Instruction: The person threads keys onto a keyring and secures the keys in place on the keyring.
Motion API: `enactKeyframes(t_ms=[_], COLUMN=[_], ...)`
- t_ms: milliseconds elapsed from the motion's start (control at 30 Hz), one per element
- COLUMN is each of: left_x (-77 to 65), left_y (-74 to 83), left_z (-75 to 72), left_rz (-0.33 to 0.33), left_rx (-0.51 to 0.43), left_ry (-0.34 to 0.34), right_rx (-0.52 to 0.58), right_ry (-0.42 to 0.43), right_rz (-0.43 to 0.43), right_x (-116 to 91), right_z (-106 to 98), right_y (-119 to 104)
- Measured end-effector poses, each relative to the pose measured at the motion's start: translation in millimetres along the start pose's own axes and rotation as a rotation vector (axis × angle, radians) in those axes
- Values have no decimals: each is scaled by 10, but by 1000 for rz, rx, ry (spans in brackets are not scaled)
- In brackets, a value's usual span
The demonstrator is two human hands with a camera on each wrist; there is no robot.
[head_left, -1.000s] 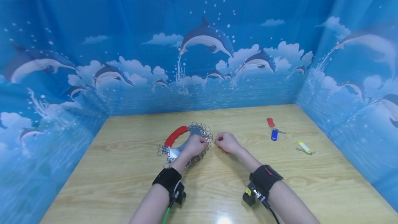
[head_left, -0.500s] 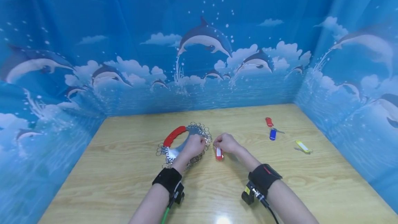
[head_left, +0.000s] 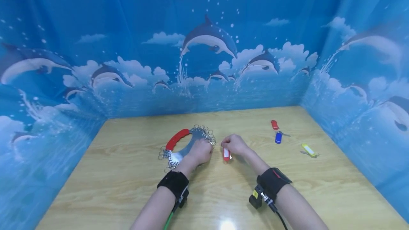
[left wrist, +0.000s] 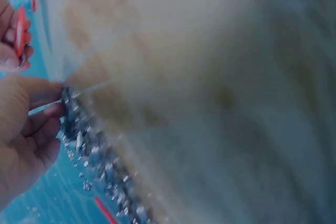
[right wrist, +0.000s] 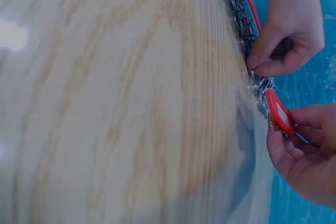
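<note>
A flat silver ring-shaped key holder [head_left: 183, 151] with a red grip [head_left: 176, 139] lies at the left middle of the table, with many small metal clips [head_left: 204, 130] along its rim. My left hand [head_left: 201, 151] reaches over its right side, thumb and forefinger pinching one clip, as the left wrist view shows. Just right of the holder, my right hand [head_left: 235, 144] pinches a red key tag [head_left: 226, 154] with a white label. In the right wrist view this key tag [right wrist: 281, 115] sits between thumb and fingers, close to the end of the row of clips [right wrist: 261, 90].
At the right of the wooden table [head_left: 255, 194] lie another red key tag [head_left: 274, 125], a blue key tag [head_left: 278, 137] with a key, and a yellow key tag [head_left: 308, 149] with a key. A dolphin-print curtain [head_left: 204, 91] encloses the back and sides.
The red key tag has turned in my right fingers, so its white label now shows in the head view. My left hand has shifted slightly at the rim of the key holder.
</note>
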State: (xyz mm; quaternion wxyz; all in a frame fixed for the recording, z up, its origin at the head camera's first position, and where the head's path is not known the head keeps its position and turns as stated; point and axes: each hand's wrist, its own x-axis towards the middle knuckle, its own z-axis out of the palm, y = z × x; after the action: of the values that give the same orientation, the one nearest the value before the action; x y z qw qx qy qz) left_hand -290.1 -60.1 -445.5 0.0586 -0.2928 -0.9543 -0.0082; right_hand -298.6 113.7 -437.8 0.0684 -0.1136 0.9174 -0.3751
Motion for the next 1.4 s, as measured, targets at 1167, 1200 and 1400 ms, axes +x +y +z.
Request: enactKeyframes(t_ms=[1167,1200,1400], left_x=[-60,-67,-100], left_y=[-130,-134,-150], left_z=[-33,-35,-79], left_rz=[-316,-308,-267], left_rx=[-840,-861,-907], left_ry=[-46,-43,-16], right_rx=[16,17,31], right_ry=[33,33,26], right_rz=[-53,-50,-41], right_x=[-8,-4,2], right_z=[33,42,55], right_y=[14,14,2])
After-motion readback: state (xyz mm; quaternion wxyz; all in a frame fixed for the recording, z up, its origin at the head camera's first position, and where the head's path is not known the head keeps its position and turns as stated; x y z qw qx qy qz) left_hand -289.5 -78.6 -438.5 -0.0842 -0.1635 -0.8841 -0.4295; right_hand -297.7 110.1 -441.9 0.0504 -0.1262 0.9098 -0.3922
